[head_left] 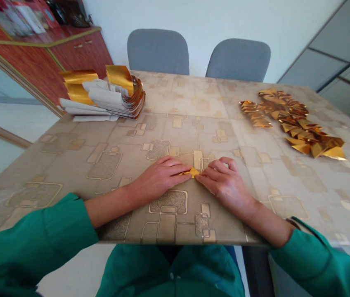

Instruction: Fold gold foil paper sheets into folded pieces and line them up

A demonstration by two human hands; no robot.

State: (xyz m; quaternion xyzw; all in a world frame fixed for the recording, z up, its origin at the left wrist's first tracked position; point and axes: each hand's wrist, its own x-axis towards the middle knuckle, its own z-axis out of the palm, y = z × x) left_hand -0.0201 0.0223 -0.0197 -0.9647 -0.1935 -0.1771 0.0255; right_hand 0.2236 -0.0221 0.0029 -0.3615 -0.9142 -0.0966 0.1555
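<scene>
Between my two hands lies a small piece of folded gold paper (193, 172), low on the patterned tabletop. My left hand (159, 176) holds its left side, fingertips pressed together over it. At the right corner, my right hand (223, 179) pinches the paper between thumb and forefinger, with the other fingers curled. Much of the paper is hidden under the fingers. Farther back on the right are several folded gold paper pieces (299, 123), nested in rows. A thick stack of gold-and-grey paper sheets (107, 99) sits at the back left.
A patterned cloth covers the table (175, 136), whose near edge runs just in front of my body. Two grey chairs (158, 51) stand at the far side, against a white wall. To the left is a reddish wooden cabinet (79, 55) with things on top.
</scene>
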